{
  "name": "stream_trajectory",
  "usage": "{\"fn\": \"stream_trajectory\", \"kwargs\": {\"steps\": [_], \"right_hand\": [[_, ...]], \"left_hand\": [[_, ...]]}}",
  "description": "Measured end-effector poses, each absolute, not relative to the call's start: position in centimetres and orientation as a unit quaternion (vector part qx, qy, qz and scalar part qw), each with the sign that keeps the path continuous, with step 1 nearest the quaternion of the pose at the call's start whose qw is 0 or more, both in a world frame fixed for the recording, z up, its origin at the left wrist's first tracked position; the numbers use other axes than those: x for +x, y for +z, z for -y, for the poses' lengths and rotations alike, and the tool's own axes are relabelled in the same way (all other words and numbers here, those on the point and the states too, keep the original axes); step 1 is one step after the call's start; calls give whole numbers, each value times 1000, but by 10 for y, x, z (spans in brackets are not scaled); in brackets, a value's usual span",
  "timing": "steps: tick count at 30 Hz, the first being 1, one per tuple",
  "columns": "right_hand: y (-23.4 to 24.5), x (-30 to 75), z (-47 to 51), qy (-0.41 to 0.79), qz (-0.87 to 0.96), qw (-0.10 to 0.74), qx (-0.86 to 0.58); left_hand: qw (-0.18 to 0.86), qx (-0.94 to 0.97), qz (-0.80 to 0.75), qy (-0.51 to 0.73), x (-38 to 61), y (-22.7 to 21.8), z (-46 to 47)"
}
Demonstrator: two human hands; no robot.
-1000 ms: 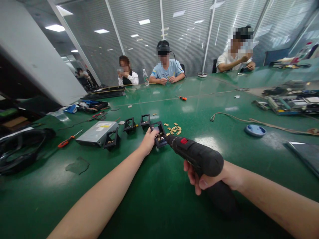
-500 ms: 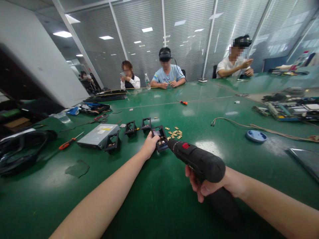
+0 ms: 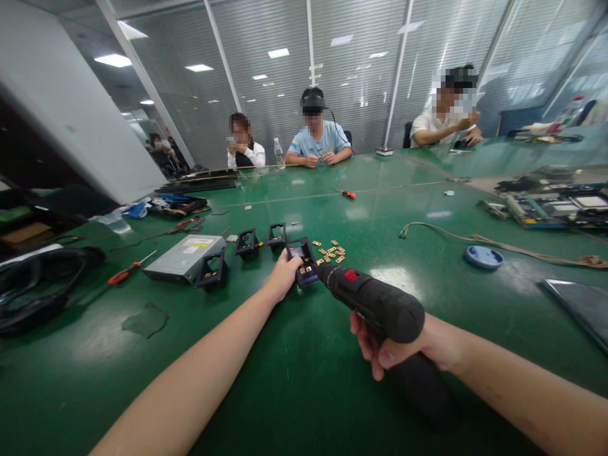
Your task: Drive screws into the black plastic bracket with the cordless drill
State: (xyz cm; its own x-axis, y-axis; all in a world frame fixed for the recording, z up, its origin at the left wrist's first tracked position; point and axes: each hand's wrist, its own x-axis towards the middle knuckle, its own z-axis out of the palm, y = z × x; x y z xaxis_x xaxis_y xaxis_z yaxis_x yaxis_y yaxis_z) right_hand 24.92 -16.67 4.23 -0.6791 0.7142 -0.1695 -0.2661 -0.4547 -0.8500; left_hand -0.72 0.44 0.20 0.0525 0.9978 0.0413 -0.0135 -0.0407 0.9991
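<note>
My left hand [image 3: 284, 277] is closed on the left edge of a black plastic frame [image 3: 310, 278] with brass-coloured pieces inside it. A black cordless drill [image 3: 373, 297] with a red switch is gripped in my right hand [image 3: 380, 348], its fingers wrapped round the handle. The drill's front end points at the frame's lower right side; whether the tip touches it I cannot tell. Just beyond lie several small brass plates [image 3: 332, 252] in a loose group. Similar black frames [image 3: 246, 244] stand to the left of my left hand.
A silver disc drive [image 3: 185, 256] and an orange-handled screwdriver [image 3: 126, 273] lie to the left. A blue oval object [image 3: 483, 256], a cable [image 3: 451, 235] and circuit boards [image 3: 555, 206] are on the right. Across the green table [image 3: 294, 380] sit several people, with another screwdriver [image 3: 348, 194] nearer.
The view has shifted slightly. Both hands keep their holds, and the drill stays pointed at the black frame with little visible movement.
</note>
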Motion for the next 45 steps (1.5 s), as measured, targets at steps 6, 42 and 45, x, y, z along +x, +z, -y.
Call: {"fn": "stream_trajectory", "kwargs": {"steps": [6,42,45], "right_hand": [[44,249,167,811,427,304,-258],[55,248,169,794,446,304,-280],[57,249,168,792,451,301,-280]], "left_hand": [[505,522,-481,492,-8,3,-4],[478,555,-475,488,-8,5,-2],[483,550,-474,489,-7,6,-2]]}}
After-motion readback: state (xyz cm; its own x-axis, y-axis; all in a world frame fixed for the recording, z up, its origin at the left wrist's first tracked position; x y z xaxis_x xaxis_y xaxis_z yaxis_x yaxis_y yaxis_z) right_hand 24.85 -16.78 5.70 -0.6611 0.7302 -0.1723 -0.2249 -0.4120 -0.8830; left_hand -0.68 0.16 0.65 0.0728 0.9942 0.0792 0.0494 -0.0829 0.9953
